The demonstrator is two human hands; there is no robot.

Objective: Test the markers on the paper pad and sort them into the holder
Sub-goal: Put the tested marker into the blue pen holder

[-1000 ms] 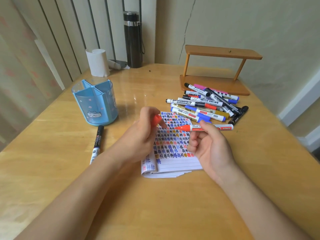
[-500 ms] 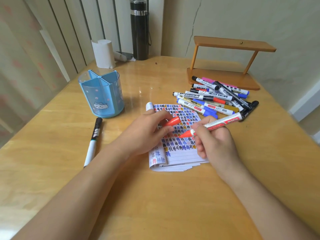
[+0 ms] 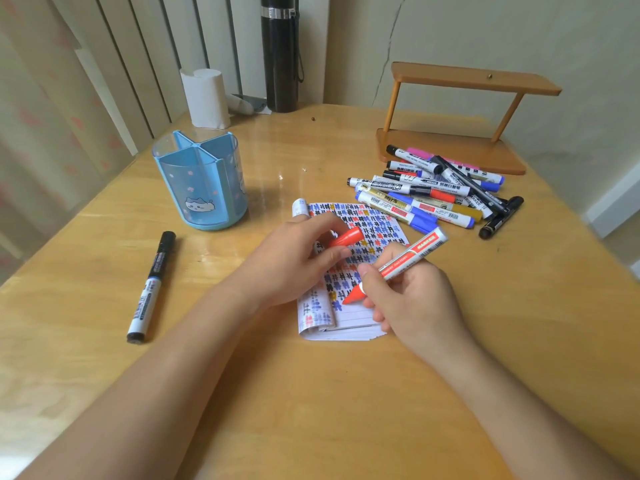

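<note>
Red marker with a white barrel (image 3: pixel 412 254) sits in the right hand (image 3: pixel 415 303), whose fingers and thumb are curled round it as if for writing. Its red tip points down at the small lined paper pad (image 3: pixel 349 327) in the middle of the wooden table (image 3: pixel 311 393). I cannot tell if the tip touches the paper. The left hand (image 3: pixel 294 265) rests on the pad and pinches the red cap (image 3: pixel 346 237) between thumb and fingers. The top page is nearly full of little red, blue, black and yellow marks, so lots of testing looks done. But the round blue plastic holder (image 3: pixel 201 188), at ten o'clock from the pad, shows no markers inside. A big pile of mixed markers (image 3: pixel 426 195) lies at two o'clock, and one black and white marker (image 3: pixel 150 289) lies alone at nine o'clock. So I think the sorting has hardly begun, and most of the job is left.
</note>
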